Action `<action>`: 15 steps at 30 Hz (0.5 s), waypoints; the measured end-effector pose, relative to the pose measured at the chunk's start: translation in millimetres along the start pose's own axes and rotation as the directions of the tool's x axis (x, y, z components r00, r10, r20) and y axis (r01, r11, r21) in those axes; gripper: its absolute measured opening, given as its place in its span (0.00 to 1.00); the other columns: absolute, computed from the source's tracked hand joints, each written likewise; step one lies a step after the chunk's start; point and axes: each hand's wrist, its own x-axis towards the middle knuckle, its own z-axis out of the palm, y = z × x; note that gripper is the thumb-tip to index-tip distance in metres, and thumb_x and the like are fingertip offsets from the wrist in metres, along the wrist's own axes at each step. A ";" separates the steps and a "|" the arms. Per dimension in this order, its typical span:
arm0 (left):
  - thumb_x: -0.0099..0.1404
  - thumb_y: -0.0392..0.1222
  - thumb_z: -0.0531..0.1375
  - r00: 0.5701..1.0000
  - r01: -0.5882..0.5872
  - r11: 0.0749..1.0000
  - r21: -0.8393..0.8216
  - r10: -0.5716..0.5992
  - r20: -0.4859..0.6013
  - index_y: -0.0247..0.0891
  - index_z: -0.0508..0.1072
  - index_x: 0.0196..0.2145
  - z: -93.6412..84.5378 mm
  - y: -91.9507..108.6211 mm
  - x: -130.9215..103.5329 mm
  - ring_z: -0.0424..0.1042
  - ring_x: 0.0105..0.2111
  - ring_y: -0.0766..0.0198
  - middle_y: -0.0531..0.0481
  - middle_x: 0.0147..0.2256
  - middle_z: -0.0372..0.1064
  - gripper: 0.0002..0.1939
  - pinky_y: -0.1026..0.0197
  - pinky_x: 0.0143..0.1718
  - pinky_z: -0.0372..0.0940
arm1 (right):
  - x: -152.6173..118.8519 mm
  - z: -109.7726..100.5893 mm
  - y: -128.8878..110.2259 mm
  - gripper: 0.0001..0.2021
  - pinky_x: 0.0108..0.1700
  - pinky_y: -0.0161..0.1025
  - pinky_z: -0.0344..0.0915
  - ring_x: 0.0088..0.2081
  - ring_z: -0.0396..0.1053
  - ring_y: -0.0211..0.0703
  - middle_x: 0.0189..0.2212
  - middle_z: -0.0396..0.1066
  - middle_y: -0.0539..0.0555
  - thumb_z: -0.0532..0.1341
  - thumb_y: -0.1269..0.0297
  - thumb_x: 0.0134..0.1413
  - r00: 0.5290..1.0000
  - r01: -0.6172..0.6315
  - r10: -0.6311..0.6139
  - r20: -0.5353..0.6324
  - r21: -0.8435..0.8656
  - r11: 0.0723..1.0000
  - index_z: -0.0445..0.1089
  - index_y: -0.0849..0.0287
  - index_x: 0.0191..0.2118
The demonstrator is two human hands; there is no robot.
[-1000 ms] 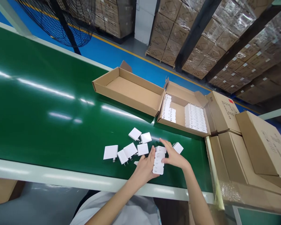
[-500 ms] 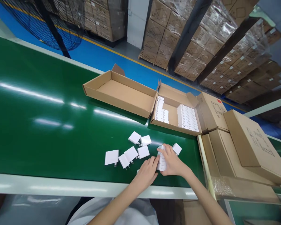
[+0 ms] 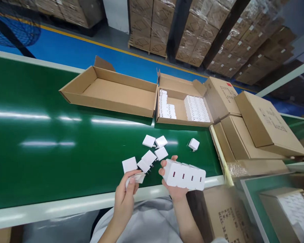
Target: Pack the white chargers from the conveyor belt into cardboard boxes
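Note:
My right hand holds a row of several white chargers side by side, their faces with dark port slots turned toward me, above the table's front edge. Pinched between the thumb and fingers of my left hand is a pale, folded-looking cloth or wipe; its exact nature is hard to make out. Several loose white chargers with metal prongs lie on the green tabletop, just beyond my left hand. Another single charger rests farther right, apart from the others.
An open cardboard box with nothing in it stands at the back. Beside it, another open box holds two groups of white chargers. Closed cartons are stacked on the right. A white rail runs along the front edge.
My right hand has lifted the row of chargers off the table and tilted it toward me. My left hand has moved left, away from the row, and now holds the pale piece. The view has shifted.

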 end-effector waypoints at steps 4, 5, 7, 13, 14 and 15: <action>0.60 0.57 0.58 0.992 -0.091 0.989 -0.116 0.080 -0.100 0.37 0.71 0.40 -0.9 31.7 -2.0 0.62 0.24 0.66 0.53 0.24 0.62 0.20 0.66 0.25 0.58 | 1.0 24.6 -1.2 0.23 0.20 0.38 0.59 0.32 0.68 0.48 0.38 0.70 0.58 0.60 0.38 0.41 0.992 -0.092 0.069 0.103 0.244 0.965 0.68 0.48 0.39; 0.60 0.56 0.59 0.990 -0.100 0.985 -0.138 0.084 -0.113 0.38 0.70 0.41 -1.0 35.6 -4.3 0.64 0.26 0.65 0.53 0.26 0.64 0.19 0.65 0.26 0.60 | 0.6 27.9 -1.0 0.23 0.19 0.37 0.58 0.32 0.68 0.47 0.38 0.70 0.58 0.60 0.38 0.41 0.989 -0.109 0.081 0.124 0.245 0.963 0.67 0.48 0.39; 0.60 0.54 0.59 0.988 -0.098 0.982 -0.164 0.077 -0.133 0.39 0.70 0.42 -1.2 39.4 -10.3 0.65 0.28 0.65 0.51 0.31 0.66 0.18 0.64 0.28 0.61 | -0.8 32.3 0.7 0.25 0.19 0.34 0.57 0.32 0.68 0.45 0.38 0.70 0.57 0.58 0.37 0.42 0.979 -0.149 0.114 0.168 0.218 0.964 0.66 0.48 0.41; 0.67 0.47 0.51 0.908 -0.372 0.913 0.166 0.396 -0.141 0.43 0.71 0.41 -2.2 47.7 -23.6 0.66 0.37 0.59 0.48 0.39 0.65 0.12 0.59 0.36 0.62 | -3.0 34.5 10.3 0.28 0.21 0.33 0.59 0.35 0.70 0.44 0.40 0.70 0.56 0.58 0.35 0.43 0.959 -0.225 0.183 0.215 0.189 0.956 0.64 0.48 0.45; 0.67 0.45 0.52 0.852 -0.459 0.830 0.315 0.512 -0.107 0.44 0.71 0.44 -1.7 51.9 -23.6 0.65 0.40 0.57 0.46 0.41 0.65 0.12 0.56 0.39 0.62 | -2.6 32.9 12.2 0.28 0.23 0.35 0.62 0.35 0.70 0.44 0.41 0.71 0.57 0.56 0.35 0.44 0.965 -0.207 0.172 0.198 0.172 0.963 0.65 0.49 0.45; 0.66 0.43 0.52 0.794 -0.520 0.721 0.458 0.606 -0.051 0.45 0.71 0.47 -0.5 56.8 -23.0 0.64 0.42 0.55 0.45 0.43 0.64 0.13 0.54 0.41 0.60 | -1.9 30.5 14.3 0.28 0.25 0.38 0.64 0.35 0.71 0.45 0.41 0.71 0.57 0.54 0.34 0.46 0.974 -0.173 0.148 0.172 0.141 0.975 0.65 0.50 0.45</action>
